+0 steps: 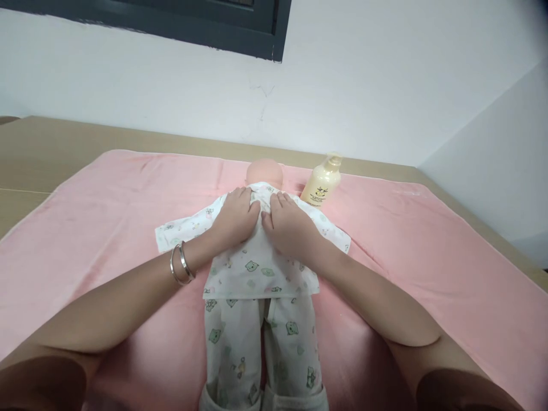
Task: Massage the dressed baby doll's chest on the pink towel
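A baby doll [264,172] lies on a pink blanket, its bald head toward the wall and no face showing. It wears a white printed shirt [261,279] and matching trousers [287,342] with turned-up cuffs; both sleeves spread outward. My left hand [237,217], with two silver bangles [182,262] at the wrist, rests flat on the upper left of the shirt. On the upper right lies my right hand [293,225], fingers extended and a little bent. The thumbs point toward each other, apart. Neither hand grasps anything.
A pale yellow pump bottle [323,181] with a cow picture leans or stands tilted right of the doll's head. The pink blanket [428,257] covers most of the wooden table [55,140]. Behind it rises a white wall with a dark frame [222,28].
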A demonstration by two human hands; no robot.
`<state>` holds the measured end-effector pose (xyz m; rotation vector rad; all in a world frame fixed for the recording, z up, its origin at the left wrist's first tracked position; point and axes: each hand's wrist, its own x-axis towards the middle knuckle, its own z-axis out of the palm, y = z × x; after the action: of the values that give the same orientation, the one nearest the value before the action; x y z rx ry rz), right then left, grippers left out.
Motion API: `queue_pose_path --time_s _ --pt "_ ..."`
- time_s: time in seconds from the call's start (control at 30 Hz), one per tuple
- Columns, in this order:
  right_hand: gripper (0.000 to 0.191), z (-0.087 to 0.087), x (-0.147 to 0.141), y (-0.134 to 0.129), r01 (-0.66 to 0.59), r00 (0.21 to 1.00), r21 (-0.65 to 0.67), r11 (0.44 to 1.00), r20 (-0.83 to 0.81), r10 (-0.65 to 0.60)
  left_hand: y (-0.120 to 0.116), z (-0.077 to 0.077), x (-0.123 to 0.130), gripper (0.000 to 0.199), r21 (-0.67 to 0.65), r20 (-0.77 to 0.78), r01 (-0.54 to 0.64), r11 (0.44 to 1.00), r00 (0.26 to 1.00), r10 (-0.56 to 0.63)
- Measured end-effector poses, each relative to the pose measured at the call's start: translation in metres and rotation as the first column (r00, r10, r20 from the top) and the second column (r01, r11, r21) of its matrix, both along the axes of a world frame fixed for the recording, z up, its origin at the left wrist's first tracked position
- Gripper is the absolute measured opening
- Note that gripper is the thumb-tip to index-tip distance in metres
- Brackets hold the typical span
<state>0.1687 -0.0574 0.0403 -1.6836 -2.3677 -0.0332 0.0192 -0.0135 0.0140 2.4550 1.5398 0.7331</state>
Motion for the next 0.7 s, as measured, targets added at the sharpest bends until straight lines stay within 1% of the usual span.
queue_pose_path --time_s 0.03,0.1,0.17,0.23,0.3,0.37,0.43,0.5,0.57,0.63,0.7 --pt "0.059 0.001 0.000 -0.002 -0.021 1.000 0.008 1.000 0.011 0.021 0.003 -0.001 -0.001 0.032 -0.002 -0.004 -0.009 1.000 1.000 0.009" --pt "0.055 0.003 0.002 0.001 -0.024 1.000 -0.021 0.999 -0.008 0.024 0.002 -0.004 -0.001 0.034 0.041 -0.020 -0.013 0.999 1.000 0.014" --pt "0.054 0.004 0.007 0.012 0.029 0.997 -0.091 0.995 -0.066 -0.035 -0.006 -0.008 0.003 0.039 0.115 -0.041 0.000 0.993 0.999 0.005" --pt "0.056 0.004 0.011 0.024 0.085 0.990 -0.138 0.987 -0.098 -0.099 -0.014 -0.009 0.007 0.045 0.150 -0.041 -0.003 0.989 0.999 0.009" --pt "0.058 0.004 0.010 0.026 0.112 0.988 -0.134 0.985 -0.086 -0.125 -0.015 -0.007 0.009 0.047 0.119 -0.019 -0.006 0.993 1.000 0.008" --pt "0.059 0.005 0.007 0.017 0.107 0.992 -0.114 0.988 -0.056 -0.114 -0.010 0.000 0.008 0.040 0.024 0.009 -0.008 1.000 1.000 0.007" --pt "0.058 0.008 0.003 0.002 0.058 0.998 -0.095 0.994 -0.024 -0.061 -0.001 0.008 0.005 0.031 -0.092 0.035 -0.045 0.995 0.998 0.048" --pt "0.057 0.012 0.001 -0.008 0.009 1.000 -0.091 0.996 -0.005 -0.009 0.004 0.013 0.004 0.027 -0.154 0.038 -0.106 0.982 0.993 0.113" --pt "0.054 0.015 0.002 -0.008 -0.001 0.999 -0.121 0.993 -0.032 -0.003 0.004 0.015 0.006 0.026 -0.133 0.016 -0.137 0.982 0.990 0.140" --pt "0.051 0.015 0.006 0.002 0.037 0.995 -0.159 0.987 -0.087 -0.052 0.002 0.014 0.008 0.028 -0.088 -0.008 -0.134 0.987 0.991 0.133" --pt "0.052 0.012 0.009 0.015 0.082 0.987 -0.170 0.982 -0.120 -0.103 0.000 0.011 0.009 0.030 -0.061 -0.014 -0.121 0.991 0.993 0.120"
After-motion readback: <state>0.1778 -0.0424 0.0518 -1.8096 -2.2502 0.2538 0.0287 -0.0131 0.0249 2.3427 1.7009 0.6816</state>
